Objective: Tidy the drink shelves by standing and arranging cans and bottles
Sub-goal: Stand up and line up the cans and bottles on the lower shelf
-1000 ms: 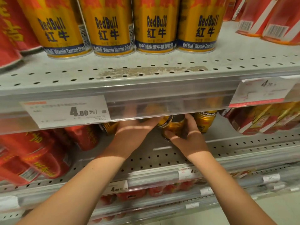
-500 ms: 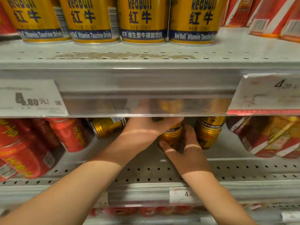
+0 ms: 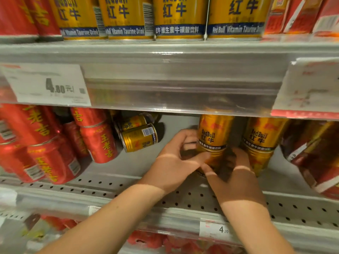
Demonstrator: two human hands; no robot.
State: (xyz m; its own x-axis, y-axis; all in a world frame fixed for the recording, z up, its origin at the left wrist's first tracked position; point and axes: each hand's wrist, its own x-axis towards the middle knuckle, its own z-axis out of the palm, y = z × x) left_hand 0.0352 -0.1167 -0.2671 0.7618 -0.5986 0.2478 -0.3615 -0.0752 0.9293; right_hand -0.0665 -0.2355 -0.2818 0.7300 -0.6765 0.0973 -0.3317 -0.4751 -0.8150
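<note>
– Gold lacquered metal, cylindrical, glossy: confirm the gold can (image 3: 213, 142) being handled and its location.
– Confirmed. It is on the middle shelf (image 3: 183, 197), right of centre, roughly upright. Dark blue lettering sits above a dark blue band with white characters. Below the band the wall is plain gold. Its top is hidden behind the clear plastic price rail (image 3: 165, 96). Its base is hidden by the hands, so contact with the shelf cannot be determined.
– Hand state?
– The left hand (image 3: 176, 162) wraps the can's left side, fingers curled behind, thumb across the lower front. The right hand (image 3: 236, 178), in shadow, cups the lower right side. Its fingers reach up between this can and the neighbouring gold can (image 3: 262, 143) just beside it. The two thumbs touch.
– Surroundings?
– Shelf: grey sheet metal, matte, perforated with rows of round holes. To the left, two lying gold cans (image 3: 139, 138) rest on their sides. Further left, red cans (image 3: 99, 142) with yellow characters are stacked and tilted. To the right are glossy red and gold packs (image 3: 315, 153), blurred. A white paper tag (image 3: 49, 85) on the rail reads 4.80. On the shelf above, a row of upright gold cans (image 3: 179, 17) stands side by side.
</note>
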